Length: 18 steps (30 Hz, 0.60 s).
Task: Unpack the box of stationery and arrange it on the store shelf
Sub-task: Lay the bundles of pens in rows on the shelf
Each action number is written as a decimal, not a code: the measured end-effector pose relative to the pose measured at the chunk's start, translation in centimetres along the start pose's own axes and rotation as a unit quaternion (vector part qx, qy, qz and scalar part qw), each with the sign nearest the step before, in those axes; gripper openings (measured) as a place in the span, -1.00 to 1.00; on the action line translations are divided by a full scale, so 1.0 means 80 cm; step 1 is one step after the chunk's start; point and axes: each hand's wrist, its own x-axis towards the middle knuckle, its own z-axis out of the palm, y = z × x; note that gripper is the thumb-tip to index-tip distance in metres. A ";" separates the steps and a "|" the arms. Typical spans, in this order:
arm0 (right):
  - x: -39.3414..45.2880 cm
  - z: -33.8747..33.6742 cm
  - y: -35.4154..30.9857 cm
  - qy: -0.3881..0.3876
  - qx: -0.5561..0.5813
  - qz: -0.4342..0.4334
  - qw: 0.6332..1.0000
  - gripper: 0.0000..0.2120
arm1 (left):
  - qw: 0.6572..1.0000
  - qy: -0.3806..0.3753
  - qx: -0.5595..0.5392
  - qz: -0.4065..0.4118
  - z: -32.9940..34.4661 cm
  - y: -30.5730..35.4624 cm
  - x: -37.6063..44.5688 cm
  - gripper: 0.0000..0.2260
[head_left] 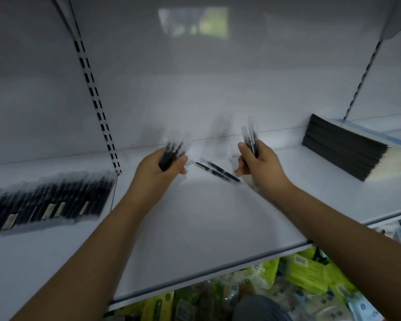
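Both my hands reach over a white store shelf (pixel 195 228). My left hand (pixel 162 169) grips a small bunch of black pens (pixel 174 150) in clear sleeves, tips pointing up and back. My right hand (pixel 257 163) holds another bunch of black pens (pixel 250 137), also upright. Between the hands, two loose black pens (pixel 218 171) lie flat on the shelf near the back. On the left shelf section a long row of black pens (pixel 49 202) lies side by side. The frame is blurred by motion.
A stack of dark-edged notebooks (pixel 347 151) lies on the shelf at the right. Slotted uprights (pixel 97 105) run up the white back panel. Below the shelf edge, green and blue packaged goods (pixel 310 274) fill the lower level.
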 end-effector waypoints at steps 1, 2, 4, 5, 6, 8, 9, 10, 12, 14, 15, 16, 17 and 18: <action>0.004 0.001 -0.004 -0.003 0.007 -0.011 1.000 -0.82 | 1.000 0.013 -0.016 0.007 0.001 -0.001 0.001 -0.77; 0.009 0.001 -0.008 -0.009 0.022 -0.020 1.000 -0.85 | 0.998 0.033 -0.044 0.008 0.000 -0.001 0.002 -0.75; 0.022 0.004 -0.008 -0.013 0.027 -0.024 0.999 -0.85 | 0.995 0.055 -0.084 0.006 -0.002 -0.003 0.005 -0.77; 0.027 0.006 -0.003 -0.008 -0.006 -0.028 1.000 -0.82 | 0.995 0.051 -0.081 0.003 -0.001 -0.006 0.006 -0.77; 0.033 0.007 0.002 -0.006 -0.074 -0.038 0.997 -0.79 | 0.997 0.040 -0.069 -0.004 0.002 -0.009 0.006 -0.77; 0.045 0.011 0.009 -0.040 -0.265 -0.065 0.961 -0.75 | 0.998 0.015 -0.056 -0.020 0.006 -0.015 0.006 -0.77; 0.050 0.015 0.009 -0.069 -0.334 -0.061 0.938 -0.74 | 0.998 0.001 -0.057 -0.029 0.008 -0.016 0.005 -0.78; 0.053 0.019 0.008 -0.098 -0.373 -0.046 0.921 -0.73 | 0.997 -0.014 -0.059 -0.037 0.009 -0.019 0.005 -0.80; 0.063 0.028 0.006 -0.145 -0.419 -0.012 0.896 -0.70 | 0.996 -0.041 -0.061 -0.043 0.011 -0.027 0.008 -0.83; 0.071 0.031 0.002 -0.176 -0.451 0.011 0.875 -0.69 | 0.995 -0.049 -0.076 -0.034 0.012 -0.030 0.008 -0.84; 0.074 0.030 -0.002 -0.190 -0.462 0.017 0.866 -0.70 | 0.995 -0.047 -0.085 -0.029 0.013 -0.030 0.007 -0.85; 0.075 0.028 -0.007 -0.204 -0.477 0.017 0.855 -0.72 | 0.995 -0.043 -0.086 -0.025 0.013 -0.030 0.006 -0.86; 0.075 0.026 -0.012 -0.218 -0.497 0.013 0.840 -0.73 | 0.996 -0.041 -0.074 -0.021 0.014 -0.030 0.005 -0.88; 0.073 0.023 -0.017 -0.233 -0.523 0.007 0.820 -0.72 | 0.998 -0.039 -0.044 -0.015 0.014 -0.032 0.004 -0.88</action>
